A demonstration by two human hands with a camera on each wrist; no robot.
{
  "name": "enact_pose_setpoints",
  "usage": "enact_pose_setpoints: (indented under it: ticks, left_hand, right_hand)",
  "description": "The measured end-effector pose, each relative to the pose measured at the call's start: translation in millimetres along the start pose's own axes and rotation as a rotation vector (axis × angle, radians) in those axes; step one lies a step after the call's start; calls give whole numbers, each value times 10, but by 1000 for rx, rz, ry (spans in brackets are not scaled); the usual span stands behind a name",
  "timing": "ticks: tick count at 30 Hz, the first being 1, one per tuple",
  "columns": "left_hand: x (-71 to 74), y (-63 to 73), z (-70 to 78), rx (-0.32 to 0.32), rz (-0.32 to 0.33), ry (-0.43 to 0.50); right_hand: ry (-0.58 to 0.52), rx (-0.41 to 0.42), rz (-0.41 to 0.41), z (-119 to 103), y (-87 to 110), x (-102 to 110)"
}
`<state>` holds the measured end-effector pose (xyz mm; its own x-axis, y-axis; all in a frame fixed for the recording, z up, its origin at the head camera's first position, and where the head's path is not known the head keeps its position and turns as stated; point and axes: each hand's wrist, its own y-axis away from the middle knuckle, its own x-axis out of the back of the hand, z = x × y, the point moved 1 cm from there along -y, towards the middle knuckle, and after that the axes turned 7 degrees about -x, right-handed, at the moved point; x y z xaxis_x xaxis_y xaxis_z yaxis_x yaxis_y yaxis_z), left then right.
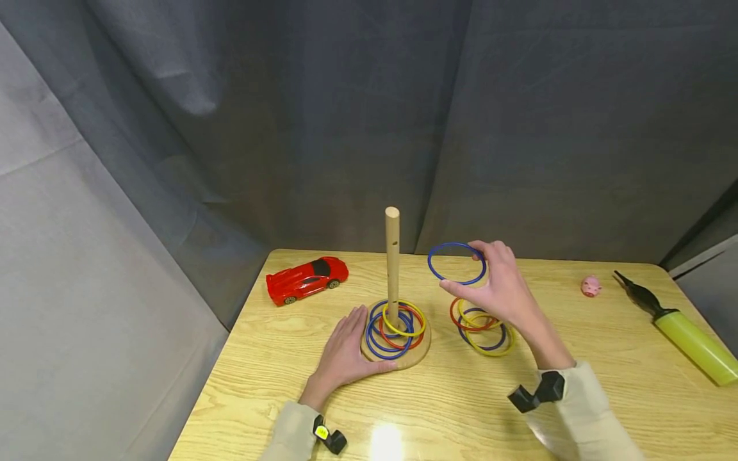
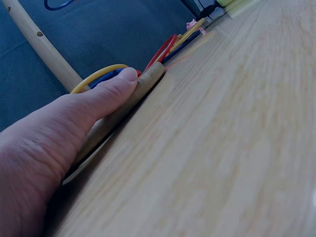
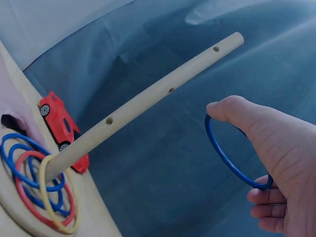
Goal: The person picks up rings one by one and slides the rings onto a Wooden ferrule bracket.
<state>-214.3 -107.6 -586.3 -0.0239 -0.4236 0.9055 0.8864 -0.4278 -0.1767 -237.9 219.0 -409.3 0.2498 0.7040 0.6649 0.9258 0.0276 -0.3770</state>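
Note:
A wooden peg (image 1: 393,269) stands upright on a round wooden base (image 1: 416,357). Several blue, red and yellow rings (image 3: 22,173) lie around its foot, some tilted and overlapping. My left hand (image 1: 349,352) rests against the base's left and front edge, fingers fairly straight; its thumb (image 2: 116,91) presses on the rim. To the right of the peg, above the table, my right hand (image 1: 498,278) holds a blue ring (image 1: 455,244) between thumb and fingers. In the right wrist view this ring (image 3: 229,165) is apart from the peg, lower than its top.
A loose pile of red, yellow and blue rings (image 1: 490,352) lies on the table below my right hand. A red toy car (image 1: 305,280) is at the back left. Farther right are a pink pig toy (image 1: 590,286) and a yellow-green hand pump (image 1: 694,346). Dark curtain (image 1: 346,128) hangs behind.

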Motion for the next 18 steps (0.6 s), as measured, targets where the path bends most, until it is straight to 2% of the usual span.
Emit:
enact_pose_setpoints:
  ticks: [18]
  left_hand:
    - [-3,2,-2,-2,8,15]
  right_hand:
    - [-75,70,39,-489,-301,282]
